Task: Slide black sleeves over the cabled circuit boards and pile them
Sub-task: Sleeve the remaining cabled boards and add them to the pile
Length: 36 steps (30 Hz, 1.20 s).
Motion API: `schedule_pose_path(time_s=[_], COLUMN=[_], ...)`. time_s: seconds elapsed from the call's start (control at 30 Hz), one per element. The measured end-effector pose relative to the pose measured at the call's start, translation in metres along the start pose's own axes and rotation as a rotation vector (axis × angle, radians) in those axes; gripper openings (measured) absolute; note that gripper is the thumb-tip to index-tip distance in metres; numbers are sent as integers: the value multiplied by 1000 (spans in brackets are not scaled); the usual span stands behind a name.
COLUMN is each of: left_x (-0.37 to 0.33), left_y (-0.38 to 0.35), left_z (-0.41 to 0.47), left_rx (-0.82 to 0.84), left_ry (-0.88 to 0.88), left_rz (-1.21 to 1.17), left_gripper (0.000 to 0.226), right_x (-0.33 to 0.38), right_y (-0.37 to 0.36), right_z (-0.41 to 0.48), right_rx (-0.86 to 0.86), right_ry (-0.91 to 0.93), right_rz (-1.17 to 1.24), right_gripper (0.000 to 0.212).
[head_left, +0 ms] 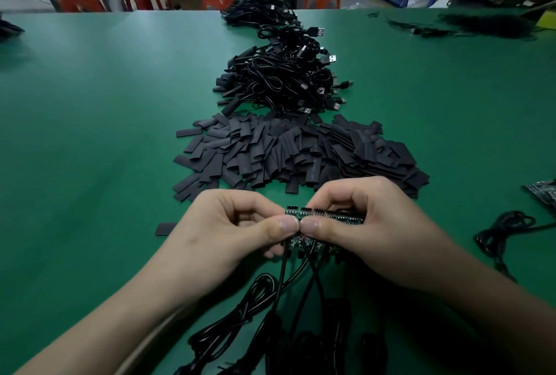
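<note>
Tight work here, left hand point(237, 224) and right hand point(379, 224) pinching the bunched circuit boards point(334, 218), fingers point(285, 225) curled round them — I'd tease one free before reaching for the black sleeves point(301, 152).

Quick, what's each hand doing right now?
Left hand: closed, pinching the cabled circuit boards.
Right hand: closed, pinching the same boards right beside it.

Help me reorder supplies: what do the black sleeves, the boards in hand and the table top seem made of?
Black sleeves: probably thin plastic tubing, matte and pressed flat; some ends gape open.
Boards: rigid green laminate, likely fibreglass, with small dark parts and a slight sheen.
Table top: a green mat, perhaps rubber or vinyl; smooth, with soft glare.
</note>
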<state>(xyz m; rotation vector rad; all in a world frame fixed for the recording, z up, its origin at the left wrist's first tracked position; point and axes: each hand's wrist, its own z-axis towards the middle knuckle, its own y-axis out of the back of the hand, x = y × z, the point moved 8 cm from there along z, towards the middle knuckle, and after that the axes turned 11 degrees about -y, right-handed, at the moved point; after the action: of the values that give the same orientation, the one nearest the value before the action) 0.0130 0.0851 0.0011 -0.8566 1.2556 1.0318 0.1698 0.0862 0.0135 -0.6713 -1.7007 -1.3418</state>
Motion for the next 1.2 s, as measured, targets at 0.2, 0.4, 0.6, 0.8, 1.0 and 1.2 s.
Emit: schedule_pose_path(time_s=[0.2, 0.4, 0.6, 0.8, 1.0, 1.2], left_x=[5, 1, -21, -30, -26, -17], left_y=[-9, -7, 21, 15, 48, 32], left_z=[-1, -1, 3, 3, 7, 12], left_rx=[57, 71, -154, -110, -163, -34], left_ry=[27, -9, -257, -369, -365, -324], left_rz=[-163, -273, -19, 127, 983, 1243], left_gripper=[13, 19, 26, 13, 23, 51], right_x=[-1, -6, 10, 27, 47, 48], right_y=[-5, -6, 9, -17, 12, 66], right_z=[1, 3, -5, -10, -12, -5], right_rx=[173, 200, -146, 31, 192, 121], right_ry=[-17, -56, 57, 89, 181, 186], right_rz=[193, 246, -237, 145, 827, 845], right_gripper=[7, 7, 40, 14, 16, 19])
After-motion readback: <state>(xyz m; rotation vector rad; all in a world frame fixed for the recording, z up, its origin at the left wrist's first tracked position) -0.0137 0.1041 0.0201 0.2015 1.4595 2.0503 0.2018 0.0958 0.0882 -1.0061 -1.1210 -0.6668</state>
